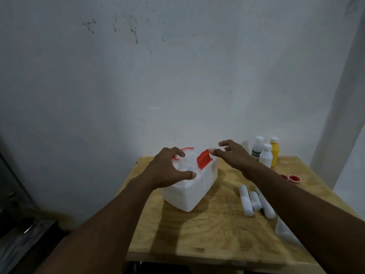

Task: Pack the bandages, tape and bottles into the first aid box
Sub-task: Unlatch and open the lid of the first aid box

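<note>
A white first aid box (pixel 189 191) with a red handle and a red latch (pixel 203 159) stands on the wooden table, its lid down. My left hand (pixel 169 169) rests spread over the lid. My right hand (pixel 231 153) hovers just right of the box, a fingertip touching the raised red latch. Three white bandage rolls (pixel 254 202) lie to the right of the box. Two red tape rolls (pixel 292 177) sit further back. Two white bottles (pixel 265 156) and a yellow bottle (pixel 275 148) stand at the far right corner by the wall.
The wooden table (pixel 207 234) stands against a white wall. A clear plastic packet (pixel 286 232) lies at the right edge under my right forearm. Dark clutter sits on the floor to the left.
</note>
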